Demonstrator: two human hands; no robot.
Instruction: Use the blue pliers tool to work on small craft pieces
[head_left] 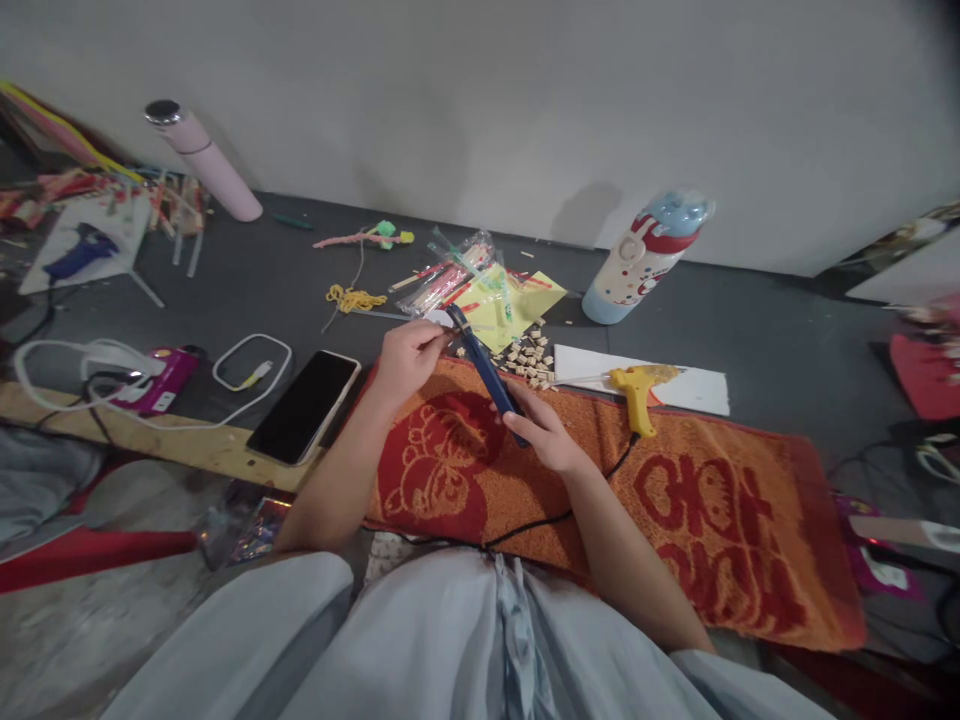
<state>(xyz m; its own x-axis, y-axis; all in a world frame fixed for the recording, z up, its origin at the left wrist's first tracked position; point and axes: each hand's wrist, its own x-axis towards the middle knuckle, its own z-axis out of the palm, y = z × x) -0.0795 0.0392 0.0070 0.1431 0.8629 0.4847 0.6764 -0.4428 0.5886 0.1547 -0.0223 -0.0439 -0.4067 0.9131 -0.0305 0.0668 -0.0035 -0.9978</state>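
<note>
My right hand [546, 430] is wrapped round the lower end of a long, narrow dark-blue tool [486, 370]. Its upper end looks metallic, and it tilts up to the left above the towel; I cannot tell its exact kind. Close to that upper end, my left hand [411, 358] is closed in a pinch, and what lies between its fingertips is too small to name. Small cut wooden pieces [529, 358] are heaped just beyond the tool. An orange and red towel [570, 480] lies under both hands.
A yellow glue gun [637, 392] rests on a white strip [694, 388], its cord crossing the towel. Beyond are yellow paper [544, 292], bagged sticks [450, 280] and a white-and-blue bottle [637, 260]. A phone [304, 405], power strip [161, 380] and pink flask [214, 170] are left.
</note>
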